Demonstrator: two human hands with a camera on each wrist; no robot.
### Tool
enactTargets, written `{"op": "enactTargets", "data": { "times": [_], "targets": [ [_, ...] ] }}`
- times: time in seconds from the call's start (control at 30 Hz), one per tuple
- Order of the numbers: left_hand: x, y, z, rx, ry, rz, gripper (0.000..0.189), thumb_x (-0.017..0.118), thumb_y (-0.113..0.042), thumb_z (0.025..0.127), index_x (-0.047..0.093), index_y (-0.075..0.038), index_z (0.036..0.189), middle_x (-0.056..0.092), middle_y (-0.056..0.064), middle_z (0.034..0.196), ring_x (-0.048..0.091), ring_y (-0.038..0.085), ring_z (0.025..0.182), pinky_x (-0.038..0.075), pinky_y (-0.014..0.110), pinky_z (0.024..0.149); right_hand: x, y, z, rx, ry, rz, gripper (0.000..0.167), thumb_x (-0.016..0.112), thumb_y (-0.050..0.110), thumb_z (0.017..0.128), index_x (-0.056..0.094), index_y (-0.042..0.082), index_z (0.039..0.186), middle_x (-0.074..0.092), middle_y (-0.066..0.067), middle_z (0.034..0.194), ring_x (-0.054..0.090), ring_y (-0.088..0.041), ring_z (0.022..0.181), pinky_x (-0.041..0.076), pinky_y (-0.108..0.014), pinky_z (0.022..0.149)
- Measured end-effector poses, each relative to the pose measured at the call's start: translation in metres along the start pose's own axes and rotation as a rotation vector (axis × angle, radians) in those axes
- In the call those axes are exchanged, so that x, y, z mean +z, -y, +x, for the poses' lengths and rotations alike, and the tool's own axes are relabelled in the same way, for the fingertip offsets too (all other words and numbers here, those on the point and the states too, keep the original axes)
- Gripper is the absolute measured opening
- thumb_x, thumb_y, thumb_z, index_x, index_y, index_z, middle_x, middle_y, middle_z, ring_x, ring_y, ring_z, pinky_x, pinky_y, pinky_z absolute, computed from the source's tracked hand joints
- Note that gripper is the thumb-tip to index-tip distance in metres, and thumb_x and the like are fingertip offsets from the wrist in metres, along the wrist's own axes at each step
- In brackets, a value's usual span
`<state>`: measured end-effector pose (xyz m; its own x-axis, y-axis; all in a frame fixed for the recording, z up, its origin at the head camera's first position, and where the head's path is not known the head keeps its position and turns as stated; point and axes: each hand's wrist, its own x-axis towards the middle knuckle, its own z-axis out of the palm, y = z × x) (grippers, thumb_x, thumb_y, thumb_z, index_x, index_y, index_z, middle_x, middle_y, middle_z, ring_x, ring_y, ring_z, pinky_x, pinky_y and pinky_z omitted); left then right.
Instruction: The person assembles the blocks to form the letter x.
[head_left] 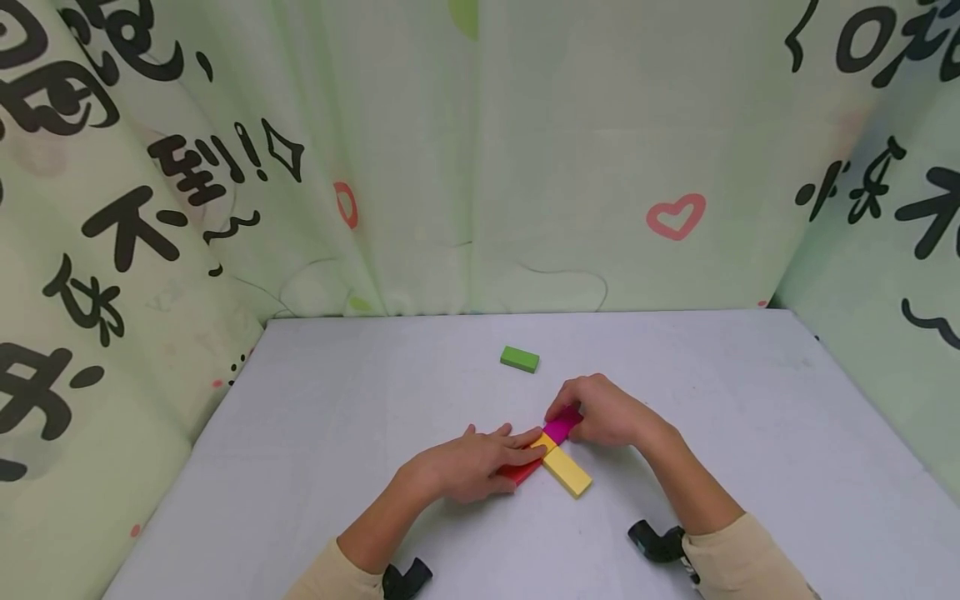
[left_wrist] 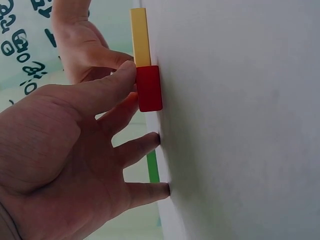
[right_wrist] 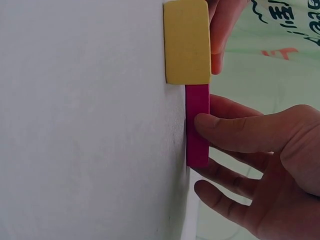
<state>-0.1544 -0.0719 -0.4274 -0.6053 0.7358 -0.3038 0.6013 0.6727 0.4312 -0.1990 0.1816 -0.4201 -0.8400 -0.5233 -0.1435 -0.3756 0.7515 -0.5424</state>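
Note:
In the head view my left hand (head_left: 472,462) lies over a red block (head_left: 523,472), its thumb at the near side. Its index and middle fingertips reach onto a deeper yellow piece (head_left: 546,441). The left wrist view shows the thumb against the red block (left_wrist: 149,89) and the outer fingertips at the tabletop. My right hand (head_left: 611,412) pinches a magenta block (head_left: 561,426), thumb on the near side, fingers on the far side. That block meets the deeper yellow piece end-on. A pale yellow block (head_left: 567,472) extends from the same junction toward the near right.
A green block (head_left: 519,359) lies by itself farther back on the white table (head_left: 360,392). Pale green curtains (head_left: 562,167) with black lettering and red hearts stand behind and on both sides. Black devices (head_left: 658,542) are at both wrists.

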Motion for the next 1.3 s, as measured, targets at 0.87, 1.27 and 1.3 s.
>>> {"op": "enactTargets", "data": {
  "times": [0.87, 1.27, 1.3],
  "targets": [
    [-0.006, 0.003, 0.0, -0.008, 0.003, -0.026, 0.063, 0.061, -0.027, 0.106, 0.035, -0.033, 0.163, 0.025, -0.014, 0.172, 0.033, 0.02, 0.157, 0.034, 0.059, 0.123, 0.0, 0.004, -0.002, 0.02, -0.007, 0.025, 0.032, 0.084, 0.002, 0.081, 0.08, 0.014, 0.111, 0.072, -0.003, 0.113, 0.063, -0.018, 0.1, 0.059, -0.032, 0.081],
    [-0.01, 0.006, -0.001, -0.018, -0.011, -0.04, 0.064, 0.063, -0.027, 0.105, 0.036, -0.029, 0.163, 0.029, -0.012, 0.171, 0.034, 0.013, 0.156, 0.041, 0.039, 0.121, -0.002, 0.003, -0.004, 0.005, -0.01, 0.048, 0.04, 0.087, 0.005, 0.079, 0.078, 0.013, 0.117, 0.071, -0.004, 0.12, 0.064, -0.024, 0.11, 0.06, -0.033, 0.083],
    [-0.01, 0.007, -0.001, -0.02, -0.014, -0.042, 0.064, 0.063, -0.027, 0.105, 0.036, -0.029, 0.163, 0.029, -0.012, 0.171, 0.034, 0.013, 0.156, 0.041, 0.038, 0.121, -0.003, 0.004, -0.005, 0.0, -0.015, 0.045, 0.04, 0.087, 0.006, 0.079, 0.078, 0.013, 0.117, 0.071, -0.004, 0.12, 0.064, -0.025, 0.113, 0.061, -0.035, 0.085]
  ]
}}
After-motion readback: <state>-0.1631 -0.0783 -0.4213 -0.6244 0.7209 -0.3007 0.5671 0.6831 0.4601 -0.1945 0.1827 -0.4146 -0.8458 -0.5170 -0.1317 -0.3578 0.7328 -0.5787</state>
